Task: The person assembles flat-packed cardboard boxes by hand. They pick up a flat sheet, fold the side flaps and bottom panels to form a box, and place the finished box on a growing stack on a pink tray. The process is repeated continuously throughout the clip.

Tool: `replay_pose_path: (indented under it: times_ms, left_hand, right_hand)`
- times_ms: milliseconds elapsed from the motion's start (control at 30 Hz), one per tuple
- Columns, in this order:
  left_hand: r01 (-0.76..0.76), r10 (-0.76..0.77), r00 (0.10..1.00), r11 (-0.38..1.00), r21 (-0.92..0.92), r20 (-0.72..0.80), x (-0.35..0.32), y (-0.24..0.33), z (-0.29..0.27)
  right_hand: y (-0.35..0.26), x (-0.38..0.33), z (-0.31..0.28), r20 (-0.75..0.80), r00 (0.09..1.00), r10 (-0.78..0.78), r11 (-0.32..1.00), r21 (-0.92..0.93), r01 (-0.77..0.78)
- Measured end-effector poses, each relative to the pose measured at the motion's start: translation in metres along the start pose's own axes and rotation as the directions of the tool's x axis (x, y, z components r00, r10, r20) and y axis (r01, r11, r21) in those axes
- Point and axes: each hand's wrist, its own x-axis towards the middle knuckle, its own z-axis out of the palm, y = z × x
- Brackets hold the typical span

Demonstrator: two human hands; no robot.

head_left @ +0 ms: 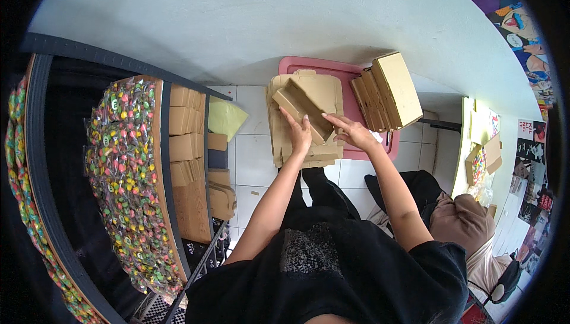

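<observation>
A brown cardboard box, open on top, lies at a slant on a stack of flat cardboard blanks. My left hand holds its near left side, fingers stretched along the wall and thumb apart at the inner side. On the right side of the box, my right hand has its fingertips at the wall and its thumb lower down. The box's inside shows bare cardboard. Some of the wall under my fingers is hidden.
A pink table carries the blanks and a leaning row of folded boxes. At left stands a rack with bagged colourful candies and more cardboard boxes. A brown cloth bundle lies at right, near a shelf.
</observation>
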Motion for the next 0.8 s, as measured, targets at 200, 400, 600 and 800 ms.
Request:
replay_pose_path:
  times_ms: [200,400,600,800]
  left_hand:
    - [-0.008,0.007,1.000,0.995,0.099,0.011,0.000,0.001,-0.004]
    - [-0.037,0.037,0.999,0.992,0.119,0.003,-0.004,0.001,-0.009]
    - [-0.087,0.091,0.996,0.984,0.155,-0.023,-0.003,-0.015,-0.007]
    - [-0.015,0.015,1.000,0.994,0.112,-0.002,0.000,-0.018,-0.010]
  right_hand:
    - [0.028,-0.003,0.006,0.010,0.999,0.044,0.998,0.038,-0.044]
    - [0.029,-0.007,0.005,-0.059,0.998,-0.032,0.997,-0.074,0.028]
    - [0.058,0.001,0.005,-0.106,0.994,0.005,0.996,0.092,0.005]
    - [0.050,0.006,0.008,-0.127,0.990,-0.065,0.993,0.086,0.076]
